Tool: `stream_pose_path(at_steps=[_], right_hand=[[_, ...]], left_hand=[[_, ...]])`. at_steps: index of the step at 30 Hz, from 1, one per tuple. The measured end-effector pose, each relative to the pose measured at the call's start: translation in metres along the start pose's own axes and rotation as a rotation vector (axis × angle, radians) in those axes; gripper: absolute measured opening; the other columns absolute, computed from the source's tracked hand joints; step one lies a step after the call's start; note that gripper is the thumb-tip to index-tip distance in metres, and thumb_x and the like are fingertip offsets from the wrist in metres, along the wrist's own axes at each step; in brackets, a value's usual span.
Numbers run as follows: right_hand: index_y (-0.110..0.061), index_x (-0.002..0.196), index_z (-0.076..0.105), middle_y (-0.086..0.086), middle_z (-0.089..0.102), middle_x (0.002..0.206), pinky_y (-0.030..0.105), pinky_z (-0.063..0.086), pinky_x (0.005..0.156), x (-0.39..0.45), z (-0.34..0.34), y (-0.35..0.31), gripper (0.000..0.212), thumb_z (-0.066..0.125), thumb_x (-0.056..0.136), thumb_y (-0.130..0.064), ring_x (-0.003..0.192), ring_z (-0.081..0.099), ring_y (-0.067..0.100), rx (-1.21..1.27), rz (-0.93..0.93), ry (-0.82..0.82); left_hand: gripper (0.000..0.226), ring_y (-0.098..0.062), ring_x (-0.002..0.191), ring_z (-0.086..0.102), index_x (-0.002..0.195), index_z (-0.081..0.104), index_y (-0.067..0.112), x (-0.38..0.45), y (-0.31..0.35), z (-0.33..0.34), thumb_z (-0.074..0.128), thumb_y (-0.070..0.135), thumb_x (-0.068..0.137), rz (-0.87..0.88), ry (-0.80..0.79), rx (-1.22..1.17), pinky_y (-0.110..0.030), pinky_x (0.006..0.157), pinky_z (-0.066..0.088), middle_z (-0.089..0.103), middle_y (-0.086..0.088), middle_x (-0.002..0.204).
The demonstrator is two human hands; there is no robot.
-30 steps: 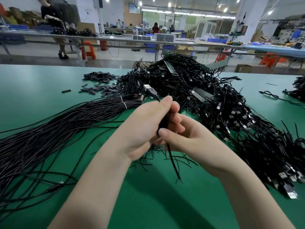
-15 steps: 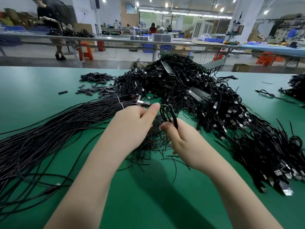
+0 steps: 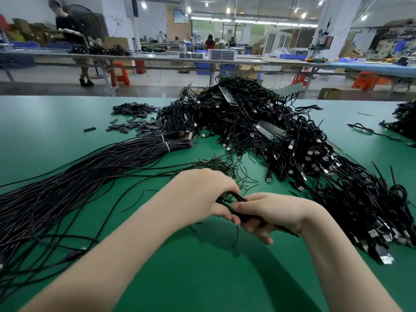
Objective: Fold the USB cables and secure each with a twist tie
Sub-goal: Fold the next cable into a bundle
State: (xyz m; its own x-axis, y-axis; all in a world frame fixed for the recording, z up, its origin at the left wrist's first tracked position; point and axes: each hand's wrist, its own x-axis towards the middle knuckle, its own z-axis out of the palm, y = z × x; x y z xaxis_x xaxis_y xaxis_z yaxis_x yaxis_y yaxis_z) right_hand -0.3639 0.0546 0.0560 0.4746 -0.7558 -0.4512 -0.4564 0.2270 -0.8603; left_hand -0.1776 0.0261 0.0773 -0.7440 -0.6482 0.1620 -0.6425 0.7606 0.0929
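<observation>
Both hands meet low over the green worktop (image 3: 202, 278), seen from the head camera. Left hand (image 3: 202, 194) curls its fingers round one end of a thin black folded USB cable (image 3: 234, 200); right hand (image 3: 272, 212) grips the other end, thumb pressed on top. That bundle sits between them, just above the worktop. Loose short black twist ties (image 3: 225, 167) lie just beyond the left hand, a big heap of black USB cables (image 3: 292, 140) farther right. Judging by this, folding is finishing; next comes wrapping a tie round the middle, needing one hand freed.
</observation>
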Motion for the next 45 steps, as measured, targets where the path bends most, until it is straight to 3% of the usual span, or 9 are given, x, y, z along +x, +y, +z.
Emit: stream_pose_path(at_steps=[7, 10, 14, 17, 21, 27, 36, 41, 45], right_hand=[[-0.018, 0.082, 0.052, -0.008, 0.042, 0.056, 0.023, 0.036, 0.046, 0.008, 0.004, 0.008, 0.033, 0.038, 0.103, -0.038, 0.043, 0.031, 0.011, -0.078, -0.026, -0.090], [-0.019, 0.083, 0.054, -0.007, 0.041, 0.057, 0.022, 0.035, 0.046, 0.014, 0.007, 0.008, 0.032, 0.039, 0.103, -0.039, 0.043, 0.030, 0.010, -0.064, -0.060, -0.113], [-0.019, 0.096, 0.066, -0.006, 0.042, 0.060, 0.023, 0.037, 0.049, 0.015, -0.003, 0.013, 0.047, 0.050, 0.087, -0.063, 0.048, 0.035, 0.012, 0.000, -0.097, -0.006], [-0.023, 0.102, 0.069, -0.005, 0.056, 0.068, 0.023, 0.042, 0.053, 0.015, -0.024, 0.025, 0.046, 0.047, 0.091, -0.062, 0.053, 0.050, 0.011, 0.100, -0.127, 0.418], [-0.023, 0.105, 0.064, -0.004, 0.065, 0.083, 0.025, 0.046, 0.060, 0.027, -0.037, 0.047, 0.035, 0.055, 0.091, -0.053, 0.064, 0.061, 0.010, -0.209, -0.066, 0.952], [-0.024, 0.097, 0.065, -0.007, 0.066, 0.093, 0.031, 0.056, 0.070, 0.043, -0.023, 0.058, 0.035, 0.071, 0.080, -0.054, 0.077, 0.063, 0.010, -0.441, 0.124, 0.864], [-0.026, 0.088, 0.068, -0.009, 0.061, 0.089, 0.032, 0.054, 0.072, 0.056, -0.010, 0.060, 0.011, 0.063, 0.091, -0.036, 0.081, 0.060, 0.014, -0.648, 0.100, 0.912], [-0.016, 0.101, 0.058, 0.002, 0.051, 0.106, 0.037, 0.047, 0.086, 0.064, -0.009, 0.066, 0.019, 0.045, 0.101, -0.031, 0.095, 0.054, 0.022, -0.759, 0.129, 0.806], [-0.017, 0.097, 0.055, 0.001, 0.057, 0.098, 0.037, 0.049, 0.078, 0.063, -0.011, 0.063, 0.018, 0.042, 0.102, -0.029, 0.086, 0.055, 0.019, -0.685, 0.058, 0.866]], left_hand=[[0.025, -0.025, 0.107, 0.060, 0.117, 0.049, 0.021, -0.014, 0.006, 0.018, 0.031, 0.035, 0.106, 0.114, -0.096, 0.484, -0.034, 0.070, 0.040, 0.058, 0.001, 0.118], [0.007, -0.017, 0.086, 0.066, 0.099, 0.061, 0.024, -0.025, -0.001, 0.016, 0.058, 0.027, 0.094, 0.170, -0.037, 0.461, -0.029, 0.059, 0.040, 0.064, 0.006, 0.095], [0.022, -0.013, 0.049, 0.061, 0.066, 0.067, 0.026, -0.027, -0.021, 0.020, 0.083, 0.040, 0.072, 0.160, 0.093, 0.443, -0.020, 0.043, 0.040, 0.063, 0.008, 0.059], [0.033, -0.012, 0.079, 0.066, 0.101, 0.070, 0.029, -0.031, -0.041, 0.023, 0.046, 0.051, 0.098, -0.181, 0.187, 0.199, -0.024, 0.064, 0.049, 0.072, 0.012, 0.092], [0.022, -0.009, 0.075, 0.070, 0.090, 0.073, 0.022, -0.026, -0.047, 0.017, 0.054, 0.030, 0.098, -0.466, 0.388, -0.637, -0.021, 0.072, 0.055, 0.074, 0.009, 0.079], [0.021, -0.009, 0.075, 0.072, 0.090, 0.070, 0.016, -0.006, -0.014, -0.018, 0.054, 0.027, 0.098, -0.501, 0.729, -1.415, -0.012, 0.067, 0.052, 0.074, 0.004, 0.078], [0.035, -0.013, 0.081, 0.074, 0.071, 0.077, 0.035, -0.013, -0.010, -0.036, 0.055, 0.029, 0.098, -0.371, 0.799, -1.381, -0.014, 0.072, 0.053, 0.075, 0.004, 0.082], [0.027, -0.011, 0.073, 0.073, 0.077, 0.074, 0.026, -0.011, -0.020, -0.028, 0.057, 0.025, 0.098, -0.370, 0.746, -1.229, -0.011, 0.070, 0.052, 0.075, 0.004, 0.077], [0.023, -0.010, 0.072, 0.073, 0.083, 0.073, 0.020, -0.009, -0.022, -0.022, 0.057, 0.024, 0.098, -0.374, 0.696, -1.151, -0.012, 0.070, 0.052, 0.075, 0.005, 0.078]])
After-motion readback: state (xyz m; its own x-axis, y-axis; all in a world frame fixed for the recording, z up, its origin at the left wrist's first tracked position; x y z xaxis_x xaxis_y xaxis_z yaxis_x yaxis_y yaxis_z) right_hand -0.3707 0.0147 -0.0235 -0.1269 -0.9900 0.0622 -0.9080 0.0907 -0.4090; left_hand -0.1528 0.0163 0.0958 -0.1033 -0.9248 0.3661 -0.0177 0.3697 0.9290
